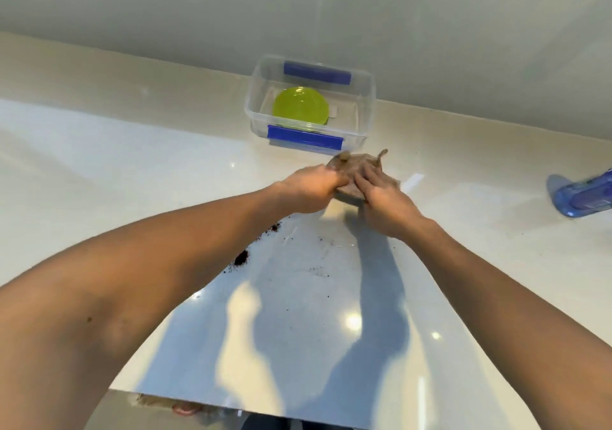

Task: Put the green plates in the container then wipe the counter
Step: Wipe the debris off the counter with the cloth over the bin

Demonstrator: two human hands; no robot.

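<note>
Presently, item by item:
Worktop: pale and glossy, running along a grey wall, its near edge at the bottom of the view.
Box: clear plastic, lidless, blue clips on its near and far sides; stands at the back edge of the worktop, against the wall.
Plates: green, lying flat on the box floor towards its left side; the number in the stack cannot be told.
Cloth: brown, bunched, just in front of the box's near clip, with a corner sticking up on the right.
Left hand: fingers curled closed around the left side of the cloth.
Right hand: fingers bent and pressed onto the right side of the cloth, gripping it.
Crumbs: dark specks and two small heaps on the worktop, nearer than the hands, beside the left forearm.
Blue item: translucent plastic, at the right edge of the worktop, cut off by the frame.
</note>
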